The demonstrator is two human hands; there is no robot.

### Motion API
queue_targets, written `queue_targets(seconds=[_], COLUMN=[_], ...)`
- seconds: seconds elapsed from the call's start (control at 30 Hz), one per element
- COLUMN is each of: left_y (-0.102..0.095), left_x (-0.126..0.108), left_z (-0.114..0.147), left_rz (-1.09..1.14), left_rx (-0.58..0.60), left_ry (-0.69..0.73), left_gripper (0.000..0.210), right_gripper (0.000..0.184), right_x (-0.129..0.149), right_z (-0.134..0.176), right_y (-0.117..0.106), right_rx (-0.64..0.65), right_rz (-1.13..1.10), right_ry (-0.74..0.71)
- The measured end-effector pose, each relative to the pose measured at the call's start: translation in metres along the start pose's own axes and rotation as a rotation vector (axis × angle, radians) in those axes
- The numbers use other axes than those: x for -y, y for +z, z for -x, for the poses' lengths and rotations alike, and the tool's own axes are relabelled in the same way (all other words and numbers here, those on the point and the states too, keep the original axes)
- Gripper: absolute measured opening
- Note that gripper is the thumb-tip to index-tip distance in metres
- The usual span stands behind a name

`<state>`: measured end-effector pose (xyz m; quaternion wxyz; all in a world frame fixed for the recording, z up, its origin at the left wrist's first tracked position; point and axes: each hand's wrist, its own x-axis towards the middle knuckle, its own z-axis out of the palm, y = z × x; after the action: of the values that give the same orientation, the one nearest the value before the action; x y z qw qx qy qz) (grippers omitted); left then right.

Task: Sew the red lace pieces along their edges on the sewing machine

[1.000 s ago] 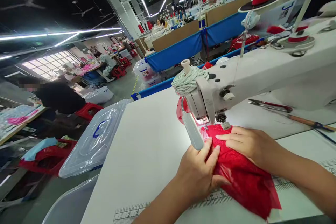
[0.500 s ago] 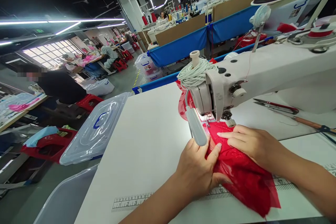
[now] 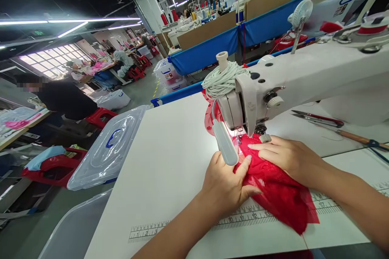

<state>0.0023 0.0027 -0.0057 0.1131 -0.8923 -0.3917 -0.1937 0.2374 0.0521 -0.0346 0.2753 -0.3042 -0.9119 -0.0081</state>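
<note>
Red lace fabric (image 3: 275,188) lies under the head of a white sewing machine (image 3: 247,101), its near end draped across the ruler printed on the table. My left hand (image 3: 226,182) rests at the fabric's left edge, thumb spread from the index finger; the grey work lamp (image 3: 225,143) partly covers its fingertips. Flat on top of the lace, close to the presser foot (image 3: 238,139), my right hand (image 3: 285,158) has its fingers stretched toward the needle area. More sheer red fabric (image 3: 209,119) shows behind the machine head.
Thread snips (image 3: 317,118) and a wooden-handled tool (image 3: 354,136) lie right of the machine. A lidded clear plastic box (image 3: 111,145) stands left of the white tabletop (image 3: 158,162). Pale cord (image 3: 225,81) is coiled on the machine head. Other people sit at tables in the background.
The red fabric has slid a little forward under the presser foot; its near corner is farther from the table's front edge. Both hands stay on it, and the view has shifted slightly.
</note>
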Motion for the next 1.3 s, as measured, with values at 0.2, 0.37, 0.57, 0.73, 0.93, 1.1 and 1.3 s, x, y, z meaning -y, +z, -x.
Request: queue_targets(seconds=[0.2, 0.37, 0.57, 0.73, 0.93, 1.1, 1.3], left_y=[0.004, 0.001, -0.007, -0.007, -0.002, 0.000, 0.000], left_x=[0.007, 0.010, 0.006, 0.003, -0.003, -0.005, -0.004], left_z=[0.002, -0.004, -0.009, -0.007, 0.001, 0.007, 0.006], left_rz=[-0.062, -0.006, 0.090, 0.077, 0.001, -0.039, -0.053], left_rx=[0.045, -0.011, 0.107, 0.105, -0.011, 0.032, 0.027], left_ry=[0.004, 0.096, 0.093, 0.073, 0.053, 0.027, 0.004], left_gripper=[0.071, 0.084, 0.067, 0.072, 0.082, 0.081, 0.080], right_gripper=[0.035, 0.035, 0.040, 0.039, 0.042, 0.041, 0.041], right_x=[0.000, -0.001, -0.001, 0.001, 0.000, 0.000, 0.000], right_z=[-0.007, -0.006, 0.001, 0.002, 0.003, 0.002, -0.002], right_y=[-0.003, -0.008, -0.008, -0.006, -0.003, -0.002, -0.004], right_rx=[0.056, 0.047, 0.048, -0.007, -0.041, -0.038, -0.030], right_rz=[0.035, -0.047, -0.136, -0.112, -0.107, -0.124, -0.130], right_ry=[0.030, -0.015, -0.072, -0.096, -0.099, -0.087, -0.077])
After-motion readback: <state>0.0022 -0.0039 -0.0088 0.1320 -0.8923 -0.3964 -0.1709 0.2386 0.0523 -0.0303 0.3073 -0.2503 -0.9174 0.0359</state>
